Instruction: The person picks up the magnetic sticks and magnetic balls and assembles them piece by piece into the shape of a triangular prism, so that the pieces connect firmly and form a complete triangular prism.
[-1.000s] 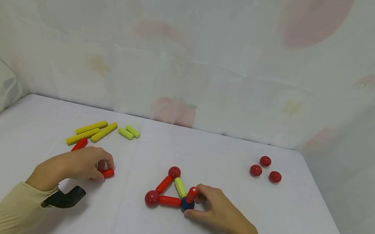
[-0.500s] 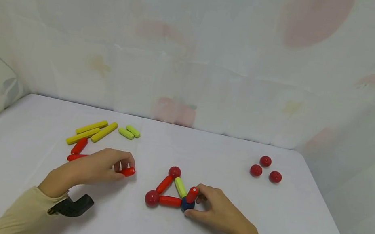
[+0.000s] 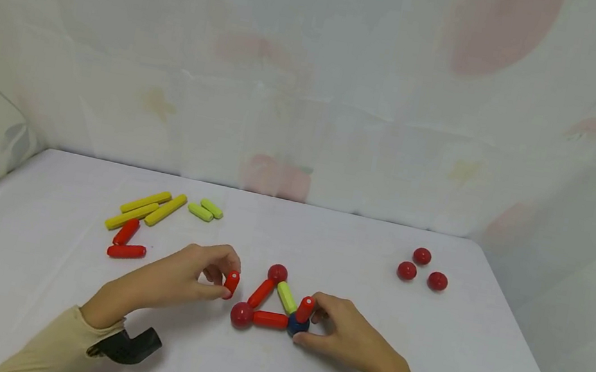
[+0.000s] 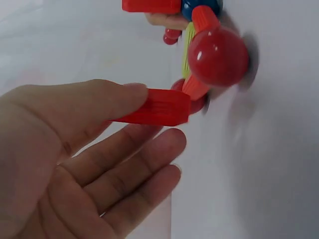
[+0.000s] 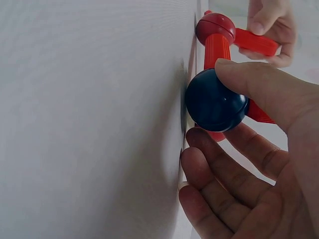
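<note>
1. Left hand pinches a held red rod between thumb and fingers; the right hand grips a dark blue ball, with the thumb on one side of it. These two hands are apart from each other, and both wear beige sleeves.
2. Behind everything hangs a pale cloth with faded pink and yellow prints.
3. In front of this cloth lies the white tabletop, which carries all the pieces.
4. Near the middle of the tabletop is a triangle frame. Its corners are the dark blue ball, a near red ball and a far red ball; two sides are red and one is light green. On the dark blue ball stands an upright red rod.
5. Three yellow rods lie close together at the far left.
6. Nearer than these, two loose red rods lie at an angle. The held red rod is just beside the near red ball; I cannot tell whether they touch.
7. Two light green rods lie to the right of the yellow ones.
8. Three loose red balls sit in a small group at the far right.
</note>
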`<state>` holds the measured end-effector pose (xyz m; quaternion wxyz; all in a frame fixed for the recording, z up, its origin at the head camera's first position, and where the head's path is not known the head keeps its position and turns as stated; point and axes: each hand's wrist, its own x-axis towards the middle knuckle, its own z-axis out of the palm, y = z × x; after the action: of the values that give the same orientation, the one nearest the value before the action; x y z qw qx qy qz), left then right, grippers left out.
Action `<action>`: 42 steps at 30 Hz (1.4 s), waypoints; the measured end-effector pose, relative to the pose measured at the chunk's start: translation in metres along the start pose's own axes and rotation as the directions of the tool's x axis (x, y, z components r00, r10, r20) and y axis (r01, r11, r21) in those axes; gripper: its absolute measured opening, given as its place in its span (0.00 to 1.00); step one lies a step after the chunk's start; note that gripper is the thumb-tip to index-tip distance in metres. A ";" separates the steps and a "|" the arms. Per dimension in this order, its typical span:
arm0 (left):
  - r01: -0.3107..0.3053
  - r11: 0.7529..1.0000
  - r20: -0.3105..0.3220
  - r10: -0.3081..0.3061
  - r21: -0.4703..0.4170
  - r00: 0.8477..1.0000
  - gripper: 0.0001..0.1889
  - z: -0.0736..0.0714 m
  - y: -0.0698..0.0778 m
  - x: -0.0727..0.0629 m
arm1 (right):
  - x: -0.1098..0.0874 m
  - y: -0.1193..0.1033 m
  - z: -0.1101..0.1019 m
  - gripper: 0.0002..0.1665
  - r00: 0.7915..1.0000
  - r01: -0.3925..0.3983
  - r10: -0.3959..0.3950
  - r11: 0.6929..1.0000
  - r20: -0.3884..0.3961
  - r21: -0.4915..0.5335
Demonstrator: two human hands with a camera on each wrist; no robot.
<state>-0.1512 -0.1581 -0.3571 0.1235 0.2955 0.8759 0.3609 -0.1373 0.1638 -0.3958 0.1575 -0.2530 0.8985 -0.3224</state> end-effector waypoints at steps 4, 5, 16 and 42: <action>-0.046 0.997 -0.013 0.046 -0.057 0.999 0.13 0.006 0.004 0.001 | 0.000 0.000 0.000 0.19 1.000 0.001 -0.001 1.000 -0.002 0.000; -0.050 0.997 -0.016 0.049 -0.063 0.999 0.13 0.007 0.005 0.001 | 0.000 0.000 0.000 0.19 1.000 0.001 -0.001 1.000 -0.002 0.000; -0.078 0.995 -0.001 0.078 -0.068 0.997 0.14 0.014 0.014 0.002 | -0.001 -0.001 0.000 0.18 1.000 0.004 -0.004 1.000 -0.012 -0.002; 0.006 0.999 0.101 -0.001 -0.050 0.995 0.14 0.024 0.003 0.006 | 0.000 -0.001 -0.001 0.18 1.000 -0.004 0.004 1.000 0.007 0.010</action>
<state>-0.1441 -0.1395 -0.3713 0.1753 0.3086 0.8598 0.3671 -0.1369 0.1636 -0.3941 0.1625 -0.2517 0.8968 -0.3256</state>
